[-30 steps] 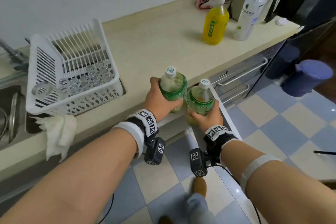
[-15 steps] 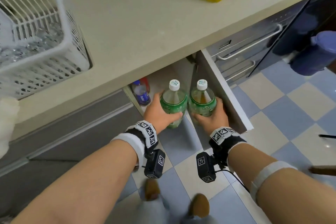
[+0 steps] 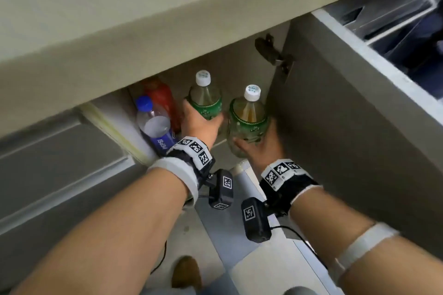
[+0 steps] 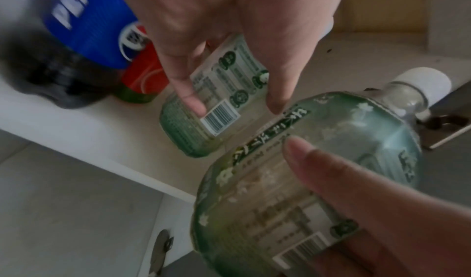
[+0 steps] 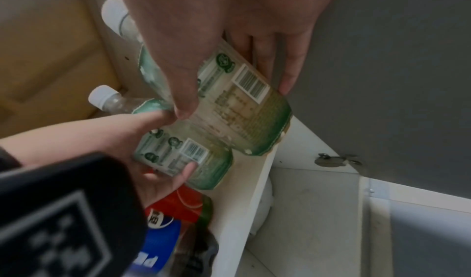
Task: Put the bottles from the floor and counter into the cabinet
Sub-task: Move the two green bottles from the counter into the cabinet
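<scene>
My left hand grips a green-labelled tea bottle with a white cap, held inside the open cabinet; in the left wrist view this bottle is close above the cabinet's pale floor. My right hand grips a second green-labelled tea bottle at the cabinet's mouth, just right of the first; it shows large in the left wrist view and under my fingers in the right wrist view. A Pepsi bottle and a red-labelled bottle stand inside at the left.
The grey cabinet door stands open close to the right of my right hand. The beige counter edge overhangs the opening. Closed grey cabinet fronts lie to the left. Tiled floor and my shoes are below.
Both hands have carried the two tea bottles down from counter height and forward into the cabinet opening. My view has dropped and moved closer to the cabinet.
</scene>
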`<state>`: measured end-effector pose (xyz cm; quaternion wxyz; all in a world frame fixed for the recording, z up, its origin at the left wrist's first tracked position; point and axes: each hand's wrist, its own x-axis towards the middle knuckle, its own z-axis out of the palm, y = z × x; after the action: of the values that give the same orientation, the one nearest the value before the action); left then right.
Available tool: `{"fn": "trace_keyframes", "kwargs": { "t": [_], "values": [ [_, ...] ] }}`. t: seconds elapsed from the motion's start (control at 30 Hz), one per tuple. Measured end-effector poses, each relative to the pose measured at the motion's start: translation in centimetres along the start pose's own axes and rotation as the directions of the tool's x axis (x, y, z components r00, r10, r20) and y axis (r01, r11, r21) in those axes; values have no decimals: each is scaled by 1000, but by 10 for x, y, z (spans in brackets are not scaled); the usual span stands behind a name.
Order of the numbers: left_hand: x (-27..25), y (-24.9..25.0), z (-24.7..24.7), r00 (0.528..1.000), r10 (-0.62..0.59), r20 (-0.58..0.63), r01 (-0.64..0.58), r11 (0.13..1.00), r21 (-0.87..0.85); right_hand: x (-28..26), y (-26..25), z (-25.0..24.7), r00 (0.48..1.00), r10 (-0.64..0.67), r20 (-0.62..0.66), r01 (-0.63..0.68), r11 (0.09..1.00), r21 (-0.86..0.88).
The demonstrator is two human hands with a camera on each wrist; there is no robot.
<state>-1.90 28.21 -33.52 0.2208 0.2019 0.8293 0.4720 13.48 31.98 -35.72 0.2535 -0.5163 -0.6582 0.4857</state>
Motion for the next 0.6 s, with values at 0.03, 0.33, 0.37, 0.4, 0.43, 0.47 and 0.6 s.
{"fn": "trace_keyframes", "kwargs": {
  "t": [0.03,0.33,0.37,0.4,0.43,0.47,0.6],
  "values": [
    [11,-5,8,1000,12,-19,-13,1000,-9,11,5,7,1000,-7,-12,8,1000,11],
    [73,-45,52,988,103,-111,-119,983,-142,74,29,37,990,-142,-4,142,990,-27],
    [78,-47,54,987,116,-109,-133,977,-169,80,31,41,989,-147,-8,147,989,-32],
    [83,-50,56,986,128,-103,-145,973,-179,86,32,44,988,-157,-7,157,987,-34],
    [87,-52,58,987,132,-94,-146,975,-165,92,32,46,986,-168,0,168,985,-43],
    [92,-55,62,987,127,-97,-140,980,-144,99,30,48,983,-185,14,185,981,-51],
    [101,-61,67,987,137,-80,-151,964,-219,124,19,55,982,-182,58,189,971,-147]
  ]
}}
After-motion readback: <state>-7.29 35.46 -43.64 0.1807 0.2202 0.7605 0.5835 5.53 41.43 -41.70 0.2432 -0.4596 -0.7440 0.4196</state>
